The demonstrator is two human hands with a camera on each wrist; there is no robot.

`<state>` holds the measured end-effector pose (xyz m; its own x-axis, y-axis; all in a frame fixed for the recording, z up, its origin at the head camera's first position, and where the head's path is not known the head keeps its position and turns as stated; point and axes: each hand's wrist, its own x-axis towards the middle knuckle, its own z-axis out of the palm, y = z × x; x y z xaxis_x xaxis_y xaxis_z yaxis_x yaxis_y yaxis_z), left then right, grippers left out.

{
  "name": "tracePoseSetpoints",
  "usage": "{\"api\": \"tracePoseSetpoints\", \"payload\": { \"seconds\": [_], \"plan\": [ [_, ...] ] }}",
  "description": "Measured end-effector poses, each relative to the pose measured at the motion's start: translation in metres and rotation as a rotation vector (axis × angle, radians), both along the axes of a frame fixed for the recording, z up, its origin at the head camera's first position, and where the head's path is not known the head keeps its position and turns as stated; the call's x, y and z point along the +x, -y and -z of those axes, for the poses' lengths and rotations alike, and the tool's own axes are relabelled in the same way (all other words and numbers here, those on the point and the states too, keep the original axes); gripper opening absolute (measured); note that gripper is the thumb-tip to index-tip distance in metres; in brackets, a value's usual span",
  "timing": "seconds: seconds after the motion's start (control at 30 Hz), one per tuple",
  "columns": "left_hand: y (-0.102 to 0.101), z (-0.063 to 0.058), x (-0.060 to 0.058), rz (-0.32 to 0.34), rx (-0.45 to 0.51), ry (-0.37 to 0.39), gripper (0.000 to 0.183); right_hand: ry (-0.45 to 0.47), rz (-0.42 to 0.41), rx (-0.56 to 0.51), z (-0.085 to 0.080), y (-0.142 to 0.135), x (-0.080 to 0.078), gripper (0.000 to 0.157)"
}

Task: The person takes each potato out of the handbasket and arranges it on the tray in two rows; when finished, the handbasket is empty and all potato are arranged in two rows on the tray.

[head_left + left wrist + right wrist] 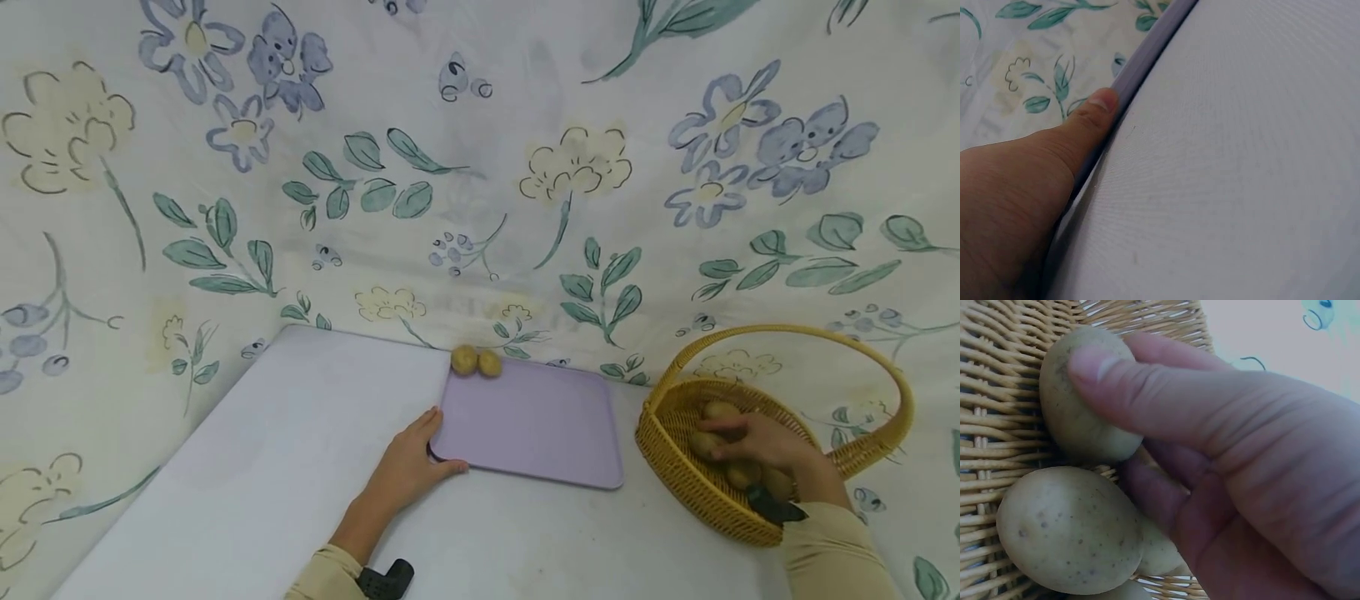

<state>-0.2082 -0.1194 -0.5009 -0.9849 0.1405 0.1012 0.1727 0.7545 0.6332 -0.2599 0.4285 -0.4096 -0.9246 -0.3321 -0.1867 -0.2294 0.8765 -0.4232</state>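
Left hand [403, 471], thumb splayed, touches one tray [532, 425] bearing two potatoes [464, 361]; right of it, right hand [772, 446] pinches one potato [1063, 394] in one basket [686, 483].

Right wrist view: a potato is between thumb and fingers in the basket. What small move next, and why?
Probably lift the gripped potato clear of the basket, toward the tray. The right hand already pinches it, though other potatoes lie close by. Two potatoes already sit on the tray, with bare space beside them.
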Motion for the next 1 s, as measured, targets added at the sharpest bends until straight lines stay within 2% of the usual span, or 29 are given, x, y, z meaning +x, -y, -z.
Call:
{"api": "tracePoseSetpoints", "payload": {
  "seconds": [0.23, 0.6, 0.77, 0.9, 1.0],
  "plan": [
    [-0.002, -0.003, 0.001, 0.013, 0.002, 0.002, 0.107, 0.005, 0.025, -0.009, 0.003, 0.000, 0.005, 0.051],
    [0.000, -0.004, 0.001, 0.010, 0.001, 0.009, 0.105, 0.016, 0.054, -0.007, 0.005, 0.002, -0.004, 0.054],
    [0.001, -0.003, 0.000, 0.015, 0.009, 0.011, 0.106, -0.032, 0.061, -0.006, 0.003, 0.002, -0.001, 0.055],
    [0.001, -0.002, -0.001, 0.014, 0.017, 0.007, 0.105, -0.070, 0.083, -0.073, -0.002, 0.000, 0.005, 0.054],
    [0.002, -0.003, 0.000, 0.007, 0.006, 0.018, 0.105, -0.060, 0.081, -0.140, -0.007, 0.000, 0.008, 0.054]
  ]
}}
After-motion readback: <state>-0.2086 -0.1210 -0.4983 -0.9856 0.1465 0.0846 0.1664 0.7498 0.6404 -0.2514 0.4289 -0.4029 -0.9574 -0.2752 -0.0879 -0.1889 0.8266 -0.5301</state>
